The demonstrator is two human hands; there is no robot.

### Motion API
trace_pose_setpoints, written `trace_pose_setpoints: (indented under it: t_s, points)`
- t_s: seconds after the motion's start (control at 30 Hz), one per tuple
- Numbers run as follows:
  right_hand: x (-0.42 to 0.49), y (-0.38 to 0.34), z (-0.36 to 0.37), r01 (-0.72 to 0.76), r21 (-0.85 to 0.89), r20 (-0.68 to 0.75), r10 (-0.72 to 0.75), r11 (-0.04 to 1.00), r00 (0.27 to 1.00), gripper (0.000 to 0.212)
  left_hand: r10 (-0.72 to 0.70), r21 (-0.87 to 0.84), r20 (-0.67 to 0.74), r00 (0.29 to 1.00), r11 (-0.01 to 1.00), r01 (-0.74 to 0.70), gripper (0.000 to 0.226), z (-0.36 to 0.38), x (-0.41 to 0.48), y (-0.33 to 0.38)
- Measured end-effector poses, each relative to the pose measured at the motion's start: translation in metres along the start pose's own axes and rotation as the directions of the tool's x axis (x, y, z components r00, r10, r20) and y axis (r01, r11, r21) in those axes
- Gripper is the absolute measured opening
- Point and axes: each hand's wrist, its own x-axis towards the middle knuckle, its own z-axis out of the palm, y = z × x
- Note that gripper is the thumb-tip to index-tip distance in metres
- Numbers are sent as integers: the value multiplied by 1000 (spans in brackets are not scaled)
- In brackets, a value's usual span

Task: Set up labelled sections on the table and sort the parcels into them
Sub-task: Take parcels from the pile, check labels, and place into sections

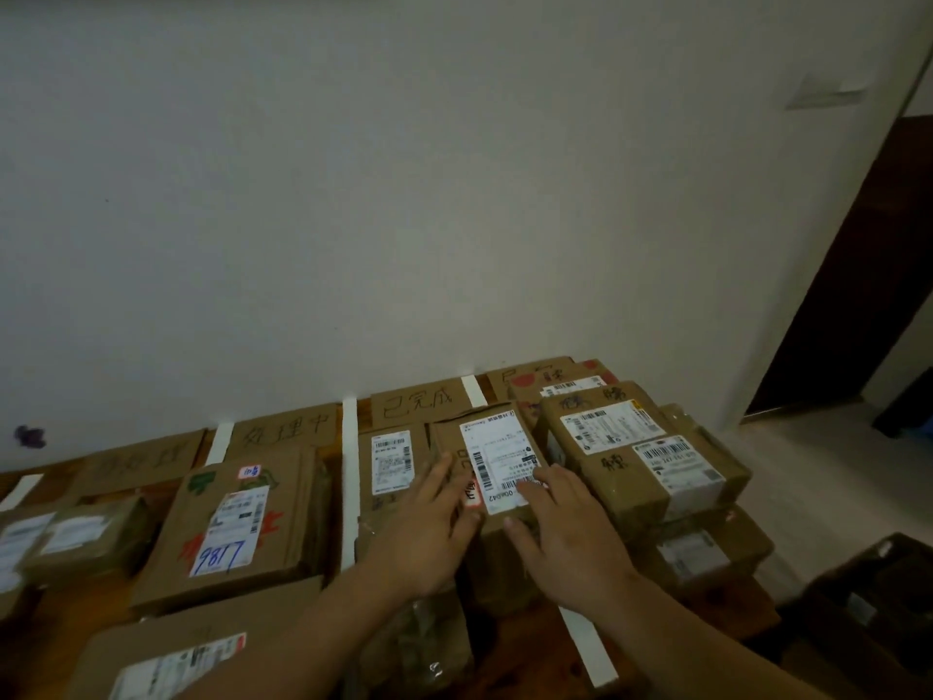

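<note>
I'm pressing both flat, empty hands, left (429,517) and right (560,527), onto a box (497,462) near the tabletop's back edge; signs (416,402) are standing, most parcels seemingly sorted.

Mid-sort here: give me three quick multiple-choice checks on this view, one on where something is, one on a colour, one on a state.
1. Where do both hands rest?
A. On the parcel below the 已完成 sign
B. On the parcel marked 9817
C. On the floor

2. What colour are the strips dividing the sections?
A. Red
B. White
C. Black

3. How are the hands?
A. Clenched in fists
B. Lifting a parcel clear of the table
C. Open, laid flat on the parcel

Answers: 1 A, the left hand and right hand lie on the labelled parcel below the sign. 2 B, each strip is white. 3 C, fingers are spread on its top.
</note>
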Motion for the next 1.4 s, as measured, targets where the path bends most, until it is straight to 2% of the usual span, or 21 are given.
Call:
trace_pose_setpoints:
  t_s: [0.1,0.23,0.33,0.4,0.47,0.5,0.63,0.7,0.9,1.03,1.27,1.4]
  points:
    - [4,-7,-6,24,-82,-31,-27,996,999,72,-18,15,35,999,1000,17,60,-12,0,-5]
    - [13,-27,-21,72,-101,-13,-74,992,997,78,-101,-26,-5,995,995,101,63,-37,-10,-28]
    - [23,-56,-28,118,-115,23,-116,986,993,57,-149,-50,-43,988,988,147,64,-60,-31,-57]
    - [27,-85,-27,165,-97,30,-163,981,986,54,-199,-18,-66,978,980,198,61,-77,-53,-81]
    - [29,-124,-21,233,-101,13,-233,967,972,65,-255,77,-83,963,962,261,60,-96,-82,-109]
    - [30,-146,-16,267,-109,19,-266,958,964,70,-283,63,-107,953,955,290,60,-106,-101,-123]
    - [26,-249,13,363,-99,117,-351,927,929,50,-361,12,-133,923,931,366,55,-141,-182,-193]
    - [20,-308,30,408,-76,160,-393,910,906,49,-437,-47,-175,882,899,436,60,-158,-226,-237]
    - [-4,-476,83,489,92,251,-495,868,832,51,-590,-54,-246,769,800,597,63,-208,-369,-349]
    - [-20,-571,120,549,131,280,-562,826,778,49,-725,-192,-253,640,686,701,67,-223,-445,-423]
    - [-10,-711,179,660,134,362,-657,739,662,66,-859,-366,-173,481,510,778,69,-251,-527,-541]
    - [17,-796,212,688,168,354,-694,706,627,66,-887,-383,-221,405,461,801,69,-278,-550,-613]
